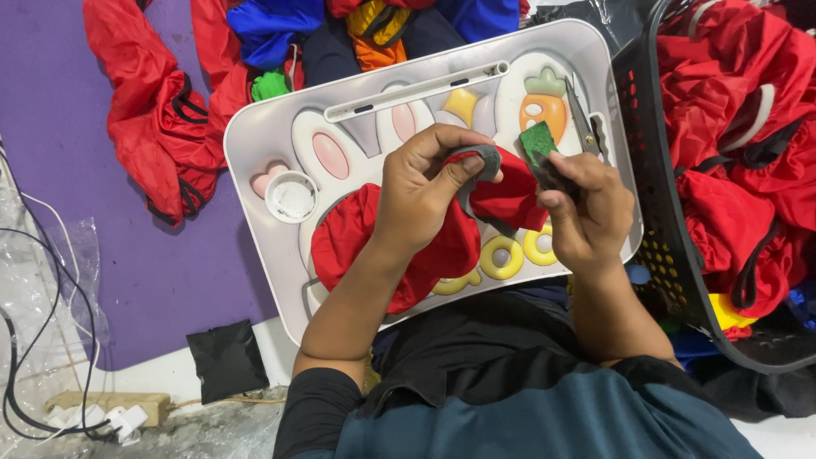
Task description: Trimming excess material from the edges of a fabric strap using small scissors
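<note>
**Mia:** What are the hands doing?

**Ben:** The left hand [422, 189] is curled and pinches a small round grey patch [487, 161] against the soft red cloth bag [374, 234]. The bag lies in the middle of the frame on the white plastic lap tray with a bunny and carrot picture [255, 127]. The right hand [586, 208] is closed too, pinching a little green square pad [537, 141] and a dark thin piece under it.

**Mia:** So which step is that?

**Ben:** I think a small part is being fitted onto the bag. The next move needs the grey patch held flat and the two hands brought close (that is my guess, not something I see).

**Mia:** What else is around?

**Ben:** A small white round cup [291, 196] sits left on the tray, and thin metal scissors [580, 117] lie near the carrot. A black plastic basket full of red bags [659, 195] is at the right, touching the tray's edge. More red and blue cloth bags [170, 110] pile up at the top left on a purple mat [59, 170].

**Mia:** Is anything in the way?

**Ben:** The loose red cloth bunches under the fingers and could hide the spot.
</note>
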